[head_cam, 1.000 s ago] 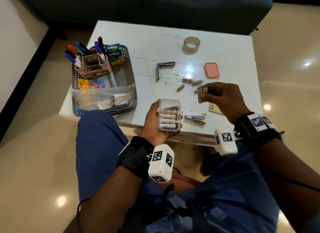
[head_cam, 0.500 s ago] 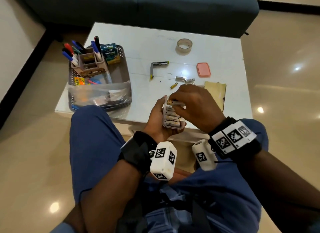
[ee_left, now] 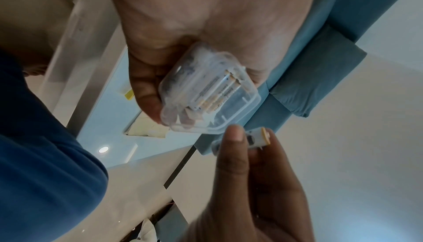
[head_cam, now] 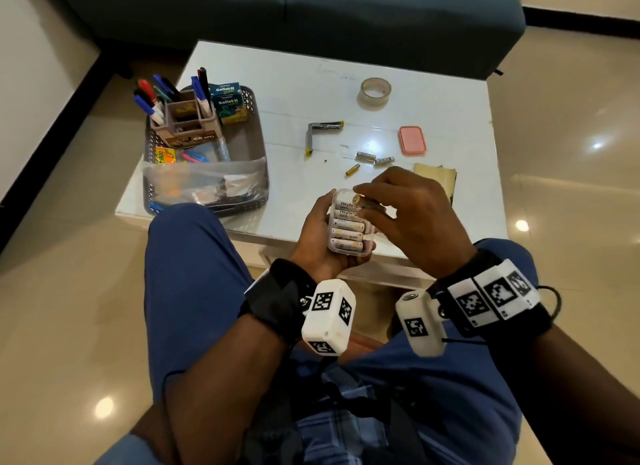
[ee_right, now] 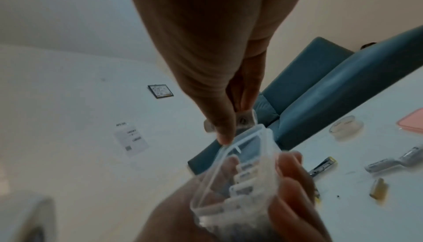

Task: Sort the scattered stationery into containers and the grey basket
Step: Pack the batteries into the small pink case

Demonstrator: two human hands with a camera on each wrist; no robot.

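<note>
Holding a clear box (head_cam: 347, 250) of batteries upright over the near table edge, the left hand (head_cam: 320, 241) wraps it from behind, fingers and thumb curled round its sides. The right hand (head_cam: 414, 210) pinches a battery (head_cam: 360, 199) between thumb and fingertips at the box's open top, its gold end pointing left, just above the stacked ones inside. On the white table (head_cam: 287, 83) lie a loose gold battery (head_cam: 352, 170), two silver cells (head_cam: 375, 158), an opened stapler (head_cam: 320, 132), a pink lid (head_cam: 412, 139), a tape roll (head_cam: 375, 93) and a tan paper (head_cam: 436, 177). The grey basket (head_cam: 258, 142) sits at the left, with a marker holder (head_cam: 188, 118), small green boxes (head_cam: 228, 104) and a plastic bag (head_cam: 207, 184) inside.
</note>
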